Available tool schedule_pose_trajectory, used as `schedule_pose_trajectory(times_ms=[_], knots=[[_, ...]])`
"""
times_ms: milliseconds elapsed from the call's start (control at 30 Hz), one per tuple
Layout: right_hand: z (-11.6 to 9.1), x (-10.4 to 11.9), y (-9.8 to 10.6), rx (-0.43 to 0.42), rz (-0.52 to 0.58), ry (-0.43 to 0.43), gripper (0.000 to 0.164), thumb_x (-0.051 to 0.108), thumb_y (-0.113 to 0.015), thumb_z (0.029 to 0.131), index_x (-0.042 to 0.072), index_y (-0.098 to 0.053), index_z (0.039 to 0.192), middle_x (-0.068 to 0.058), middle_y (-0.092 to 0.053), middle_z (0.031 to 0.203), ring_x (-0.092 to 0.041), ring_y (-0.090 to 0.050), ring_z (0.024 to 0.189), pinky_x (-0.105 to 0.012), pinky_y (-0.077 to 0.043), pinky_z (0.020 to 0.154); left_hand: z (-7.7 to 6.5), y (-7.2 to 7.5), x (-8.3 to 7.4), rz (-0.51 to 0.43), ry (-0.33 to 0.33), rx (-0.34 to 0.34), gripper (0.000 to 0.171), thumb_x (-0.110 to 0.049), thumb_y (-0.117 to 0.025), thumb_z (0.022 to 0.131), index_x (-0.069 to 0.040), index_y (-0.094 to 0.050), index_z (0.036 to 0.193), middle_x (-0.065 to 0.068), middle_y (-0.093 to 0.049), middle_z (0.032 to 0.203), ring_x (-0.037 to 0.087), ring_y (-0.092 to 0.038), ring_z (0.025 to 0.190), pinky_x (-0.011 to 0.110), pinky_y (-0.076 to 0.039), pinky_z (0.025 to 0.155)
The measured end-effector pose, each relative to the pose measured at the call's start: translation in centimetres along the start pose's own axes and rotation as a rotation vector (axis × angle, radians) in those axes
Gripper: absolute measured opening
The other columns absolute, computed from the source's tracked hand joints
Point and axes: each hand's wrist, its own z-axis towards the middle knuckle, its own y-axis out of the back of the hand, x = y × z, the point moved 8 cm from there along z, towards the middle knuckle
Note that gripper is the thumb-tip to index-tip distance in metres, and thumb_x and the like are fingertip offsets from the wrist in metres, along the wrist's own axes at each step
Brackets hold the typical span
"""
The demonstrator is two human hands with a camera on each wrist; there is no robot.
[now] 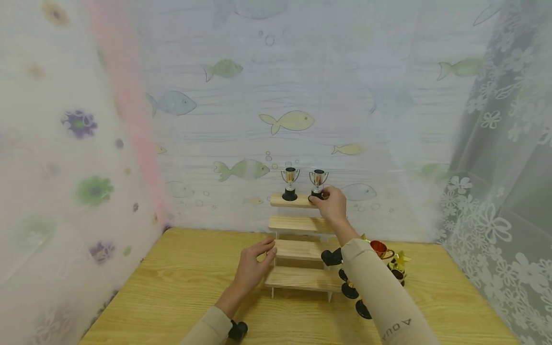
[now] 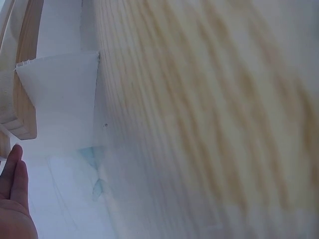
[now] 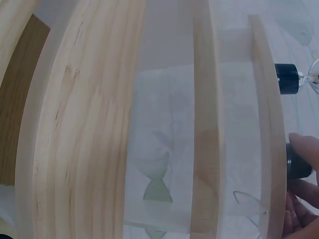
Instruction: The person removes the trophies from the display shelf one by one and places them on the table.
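Observation:
A stepped wooden rack (image 1: 297,222) stands on the table with two small silver-and-gold trophy cups on its top step. My right hand (image 1: 333,206) pinches the black base of the right-hand trophy cup (image 1: 319,177) between thumb and fingers; in the right wrist view that base (image 3: 297,164) is at the top board. The other trophy cup (image 1: 290,175) stands upright to its left. Lower down, my left hand (image 1: 254,266) is beside the rack's left side, its fingertips close to the third step. Its fingers (image 2: 19,184) look straight in the left wrist view, holding nothing.
Right of the rack, partly behind my right forearm, several more trophies lie or stand on the wooden table (image 1: 185,282), among them a red cup (image 1: 378,247) and a gold star trophy (image 1: 402,259). A fish-patterned curtain (image 1: 241,120) hangs close behind the rack.

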Motion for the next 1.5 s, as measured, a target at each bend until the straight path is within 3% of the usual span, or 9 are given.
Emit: schedule_pose_trajectory(times_ms=[400, 833, 1133, 1500], knots=[[-0.1, -0.2, -0.2, -0.045, -0.027, 0.002, 0.039, 0.021, -0.073, 0.097, -0.004, -0.067, 0.126, -0.023, -0.060, 0.126, -0.039, -0.057, 0.118, -0.053, -0.052, 0.097, -0.3, -0.1, 0.2, -0.010, 0.008, -0.005, 0.035, -0.029, -0.065, 0.103, -0.005, -0.072, 0.128, 0.004, -0.064, 0.139, 0.028, -0.059, 0.131, 0.044, -0.054, 0.101], [-0.4, 0.1, 0.4, -0.017, -0.003, 0.003, 0.034, 0.022, -0.072, 0.098, -0.002, -0.069, 0.122, -0.021, -0.059, 0.128, -0.037, -0.057, 0.117, -0.051, -0.053, 0.093, -0.1, -0.1, -0.1, -0.011, -0.003, -0.008, 0.033, -0.024, -0.065, 0.103, -0.003, -0.072, 0.128, 0.014, -0.064, 0.139, 0.029, -0.059, 0.131, 0.047, -0.054, 0.101], [-0.9, 0.7, 0.9, -0.006, -0.032, 0.042, 0.038, 0.023, -0.074, 0.097, -0.005, -0.068, 0.122, -0.023, -0.061, 0.125, -0.038, -0.061, 0.112, -0.050, -0.055, 0.089, 0.0, 0.1, -0.4, -0.014, -0.009, -0.006, 0.032, -0.020, -0.066, 0.103, -0.001, -0.072, 0.127, 0.018, -0.064, 0.138, 0.030, -0.059, 0.130, 0.047, -0.054, 0.100], [-1.9, 0.6, 1.0, 0.047, -0.041, 0.025, 0.051, 0.026, -0.074, 0.096, -0.006, -0.062, 0.134, -0.024, -0.059, 0.134, -0.040, -0.058, 0.121, -0.053, -0.052, 0.098, 0.0, 0.2, -0.8, 0.010, -0.032, -0.023, 0.030, -0.017, -0.067, 0.102, 0.000, -0.072, 0.127, 0.013, -0.065, 0.137, 0.032, -0.062, 0.127, 0.048, -0.055, 0.097]])
